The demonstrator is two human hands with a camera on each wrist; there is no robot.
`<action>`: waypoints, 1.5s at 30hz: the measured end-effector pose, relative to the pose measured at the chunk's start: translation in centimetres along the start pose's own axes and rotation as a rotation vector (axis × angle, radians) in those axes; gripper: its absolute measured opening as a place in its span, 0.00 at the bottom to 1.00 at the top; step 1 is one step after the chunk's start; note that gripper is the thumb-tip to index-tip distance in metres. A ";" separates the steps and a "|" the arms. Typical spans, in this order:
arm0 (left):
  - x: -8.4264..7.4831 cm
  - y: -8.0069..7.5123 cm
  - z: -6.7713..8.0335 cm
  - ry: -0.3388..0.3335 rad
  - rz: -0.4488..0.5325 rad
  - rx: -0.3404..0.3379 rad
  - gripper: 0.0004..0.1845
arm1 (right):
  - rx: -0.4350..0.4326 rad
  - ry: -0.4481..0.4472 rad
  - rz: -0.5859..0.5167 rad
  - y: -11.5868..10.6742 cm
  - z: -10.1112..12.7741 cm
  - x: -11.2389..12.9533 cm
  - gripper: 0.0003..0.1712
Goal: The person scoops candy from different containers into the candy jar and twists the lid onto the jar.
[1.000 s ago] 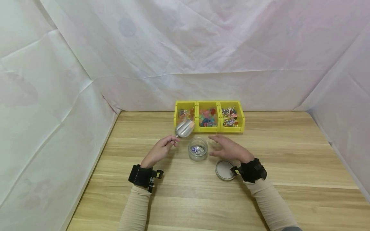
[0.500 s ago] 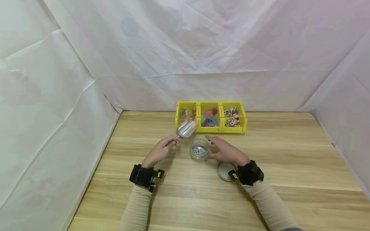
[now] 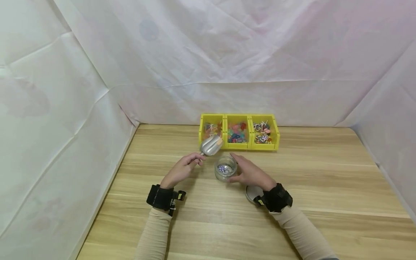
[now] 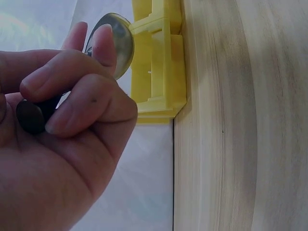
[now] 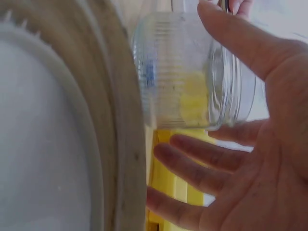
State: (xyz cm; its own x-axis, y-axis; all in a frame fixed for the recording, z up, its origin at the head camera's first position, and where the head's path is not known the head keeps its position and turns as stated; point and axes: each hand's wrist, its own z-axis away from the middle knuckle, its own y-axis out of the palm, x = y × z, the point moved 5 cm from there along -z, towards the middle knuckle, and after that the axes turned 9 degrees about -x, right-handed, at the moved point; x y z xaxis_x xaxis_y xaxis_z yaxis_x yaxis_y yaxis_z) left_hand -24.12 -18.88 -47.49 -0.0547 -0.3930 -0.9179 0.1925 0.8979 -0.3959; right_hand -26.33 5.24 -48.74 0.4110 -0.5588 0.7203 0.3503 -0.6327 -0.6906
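Observation:
My left hand [image 3: 182,170] grips a metal scoop [image 3: 210,145] by its handle, curled fingers round the dark handle end in the left wrist view. A small peach-coloured piece lies in the scoop's bowl, just in front of the yellow bins. To the right of the scoop a glass jar [image 3: 221,175] stands upright on the table, with a purple-and-white swirl candy [image 3: 222,169] inside. My right hand [image 3: 253,173] holds the jar from the right, thumb on the near side and index finger on the far side. Its other fingers [image 5: 197,154] are spread beneath the jar in the right wrist view.
Three joined yellow bins [image 3: 238,146] stand at the back, holding mixed small candies and lollipops. A round lid [image 3: 252,194] lies on the wooden table [image 3: 208,231], partly covered by my right wrist. White cloth [image 3: 227,97] hangs behind and at both sides.
My right hand has moved left onto the jar, its thumb and index finger now at the jar's sides. The left hand keeps the scoop nearly where it was.

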 end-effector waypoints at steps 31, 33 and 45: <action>-0.5 0.7 0.2 0.013 0.009 0.015 0.15 | -0.045 0.095 -0.014 0.1 0.3 -0.1 0.48; -0.6 0.7 0.3 0.013 0.006 0.021 0.16 | -0.047 0.093 -0.017 -0.1 0.3 -0.1 0.48; -0.8 0.9 0.3 0.004 0.005 0.038 0.15 | -0.058 0.090 -0.008 -0.8 0.1 -0.4 0.48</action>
State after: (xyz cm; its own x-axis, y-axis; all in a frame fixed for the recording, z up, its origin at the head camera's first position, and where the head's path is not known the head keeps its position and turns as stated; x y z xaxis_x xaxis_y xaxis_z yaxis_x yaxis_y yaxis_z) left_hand -23.58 -17.85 -47.06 -0.0576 -0.3880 -0.9198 0.2296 0.8915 -0.3905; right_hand -26.69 6.08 -48.50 0.3297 -0.5978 0.7307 0.3031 -0.6660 -0.6816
